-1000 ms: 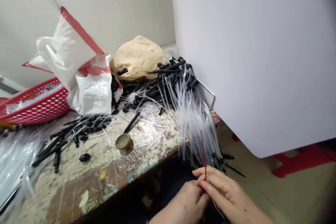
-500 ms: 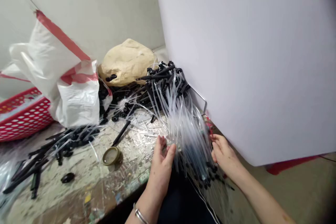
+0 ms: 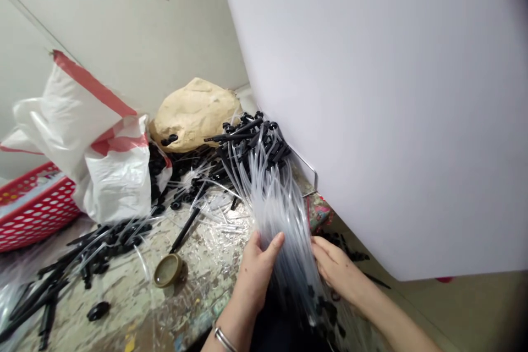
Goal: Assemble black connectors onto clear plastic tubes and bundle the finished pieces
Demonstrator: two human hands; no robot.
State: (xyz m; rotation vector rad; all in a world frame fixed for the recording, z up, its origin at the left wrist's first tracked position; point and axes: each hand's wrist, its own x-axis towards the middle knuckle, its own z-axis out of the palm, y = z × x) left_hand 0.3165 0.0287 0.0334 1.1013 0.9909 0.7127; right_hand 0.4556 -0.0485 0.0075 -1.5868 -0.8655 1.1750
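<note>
A thick bundle of clear plastic tubes (image 3: 284, 220) with black fittings (image 3: 264, 137) at its upper end hangs over the table's edge; more black ends show at the bottom. My left hand (image 3: 258, 267) is closed around the bundle's left side, thumb lying across the front and the other fingers partly hidden behind the tubes. Against the right side, my right hand (image 3: 336, 264) has its fingers pinched together. A thin red string (image 3: 308, 210) runs down to those fingertips, which are partly hidden by the tubes.
A bent metal rod (image 3: 317, 179) sticks out beside the bundle, near a large white panel (image 3: 371, 93). On the worn table (image 3: 214, 264) lie a small round brass-coloured dish (image 3: 168, 270), loose black tubed parts (image 3: 99, 247), a white sack (image 3: 117, 176) and a red basket (image 3: 45, 217).
My left hand has closed on the tubes. My right hand has come in against the bundle, and the two hands are nearer each other. The view has tilted up slightly.
</note>
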